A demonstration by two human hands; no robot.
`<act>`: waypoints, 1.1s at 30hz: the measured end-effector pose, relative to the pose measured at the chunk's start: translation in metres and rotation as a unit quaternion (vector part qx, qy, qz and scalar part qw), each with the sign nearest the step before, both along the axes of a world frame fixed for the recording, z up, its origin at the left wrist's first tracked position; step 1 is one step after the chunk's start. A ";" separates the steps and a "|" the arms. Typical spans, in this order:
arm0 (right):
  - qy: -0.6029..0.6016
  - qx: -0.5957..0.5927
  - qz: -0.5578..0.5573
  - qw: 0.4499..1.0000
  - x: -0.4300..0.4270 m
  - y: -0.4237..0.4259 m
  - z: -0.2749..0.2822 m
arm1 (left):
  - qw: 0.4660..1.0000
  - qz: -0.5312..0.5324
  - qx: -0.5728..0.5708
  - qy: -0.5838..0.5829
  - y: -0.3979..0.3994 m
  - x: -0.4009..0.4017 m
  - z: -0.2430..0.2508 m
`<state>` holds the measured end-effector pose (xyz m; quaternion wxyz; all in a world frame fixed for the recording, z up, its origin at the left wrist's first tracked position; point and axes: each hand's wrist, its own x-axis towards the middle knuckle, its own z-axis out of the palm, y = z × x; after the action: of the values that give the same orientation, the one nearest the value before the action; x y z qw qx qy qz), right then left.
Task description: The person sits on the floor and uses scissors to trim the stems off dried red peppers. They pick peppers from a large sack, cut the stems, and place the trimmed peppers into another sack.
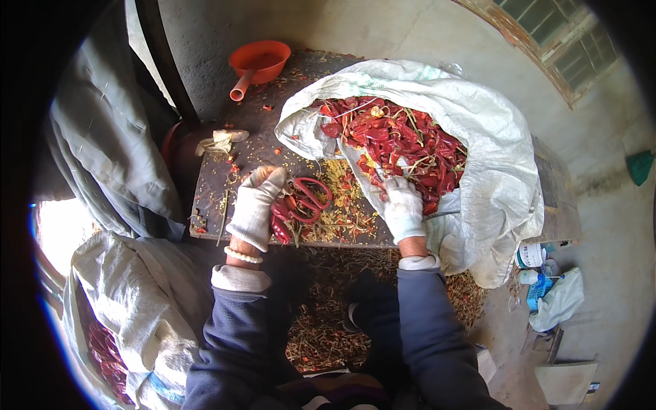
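Both hands wear white work gloves. My left hand (258,207), with curled fingers, is over the table's front left; whether anything is inside it is hidden. Just right of it lie scissors with red handles (312,200) and a few dried red chilies (281,225). My right hand (404,207) reaches into the mouth of a white woven sack (492,138), its fingertips among a heap of dried red chilies (389,136). The fingertips are partly hidden, so a grip cannot be told. Yellow seeds (335,177) and chili bits are strewn between the hands.
On the dark table (205,189) stands an orange-red plastic dipper (264,61), near a crumpled glove (223,141). Another woven sack with chilies (138,307) stands at lower left. Stems litter the floor (328,338). Bottles and a white bag (561,302) lie at right by the wall.
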<state>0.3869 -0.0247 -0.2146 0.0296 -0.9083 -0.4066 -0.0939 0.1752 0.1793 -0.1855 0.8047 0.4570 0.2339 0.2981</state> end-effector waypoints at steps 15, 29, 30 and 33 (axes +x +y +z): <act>-0.007 0.274 0.042 0.961 0.011 -0.013 -0.008 | 0.992 -0.106 0.022 0.059 -0.071 0.039 0.005; 0.074 0.263 0.266 0.924 -0.065 -0.003 0.034 | 0.992 -0.123 -0.003 0.009 -0.075 0.038 0.001; 0.115 0.271 0.260 0.920 -0.064 -0.004 0.038 | 0.991 -0.132 0.000 0.013 -0.074 0.036 0.004; 0.251 0.333 0.218 0.882 -0.064 -0.005 0.051 | 0.986 -0.156 0.022 0.047 -0.071 0.032 0.012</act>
<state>0.3232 -0.0294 -0.1633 0.4514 -0.7264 -0.5181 0.0157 0.2070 0.1083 -0.1733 0.8193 0.5190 0.1907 0.1518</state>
